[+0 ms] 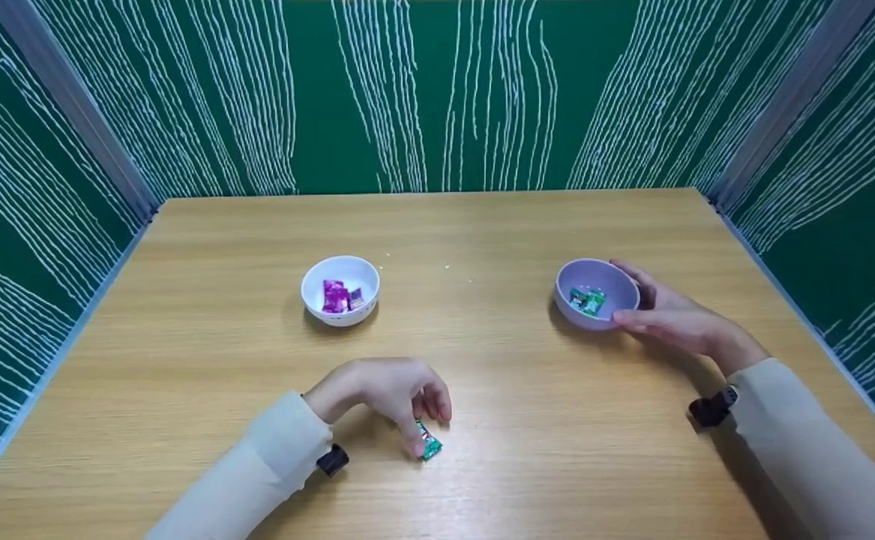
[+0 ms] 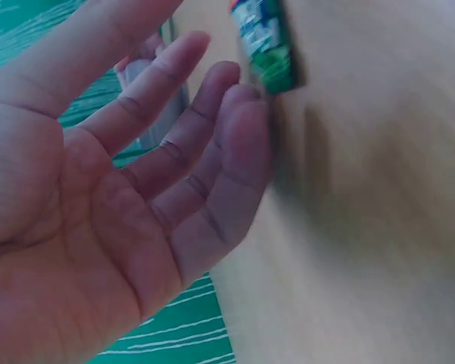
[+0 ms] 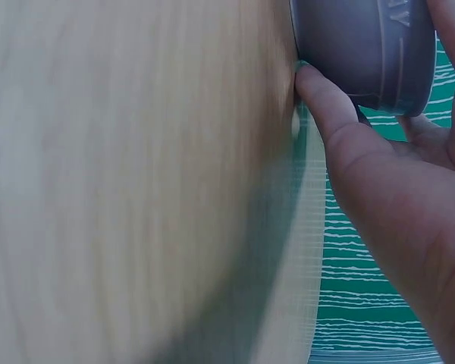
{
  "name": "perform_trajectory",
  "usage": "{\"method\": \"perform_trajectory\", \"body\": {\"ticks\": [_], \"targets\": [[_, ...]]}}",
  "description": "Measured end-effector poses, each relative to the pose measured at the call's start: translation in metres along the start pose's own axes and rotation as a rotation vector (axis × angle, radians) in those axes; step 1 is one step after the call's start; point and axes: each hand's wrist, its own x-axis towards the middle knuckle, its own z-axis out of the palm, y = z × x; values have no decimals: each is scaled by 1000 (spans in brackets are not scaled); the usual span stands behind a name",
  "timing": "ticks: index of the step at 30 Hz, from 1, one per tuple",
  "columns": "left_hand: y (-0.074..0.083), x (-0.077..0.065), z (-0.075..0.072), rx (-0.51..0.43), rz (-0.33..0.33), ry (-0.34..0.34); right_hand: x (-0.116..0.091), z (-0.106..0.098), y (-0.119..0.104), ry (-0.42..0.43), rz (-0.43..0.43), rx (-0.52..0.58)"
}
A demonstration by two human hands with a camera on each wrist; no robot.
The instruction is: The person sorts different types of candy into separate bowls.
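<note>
On the near part of the table lies a green wrapped candy [image 1: 430,445], partly hidden behind the thumb of my left hand [image 1: 400,386] in the head view. The left wrist view shows that hand's palm bare and its fingers loosely bent, with the candy [image 2: 267,57] just beyond the fingertips. At the right, my right hand [image 1: 681,321] holds a purple bowl [image 1: 576,318] by its side, thumb on the near side and fingers round the far side. Green wrapped candies [image 1: 593,302] lie inside it. The right wrist view shows the bowl's outer wall [image 3: 349,49].
A white bowl [image 1: 341,319] with pink-purple wrapped candies [image 1: 335,297] stands on the wooden table [image 1: 182,360], left of the purple bowl. Tiny white specks dot the tabletop near it. Green panels [image 1: 444,97] with white streaks enclose the back and sides.
</note>
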Motion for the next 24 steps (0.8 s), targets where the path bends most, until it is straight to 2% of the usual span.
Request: {"method": "perform_trajectory", "body": {"ticks": [9, 17, 24], "targets": [[-1, 2, 8, 19, 12, 13, 3, 1, 2, -40, 5, 52], [-1, 2, 11, 19, -56, 29, 3, 1, 1, -7, 5, -3], [2, 3, 11, 34, -102, 26, 1, 0, 1, -5, 9, -2]]}}
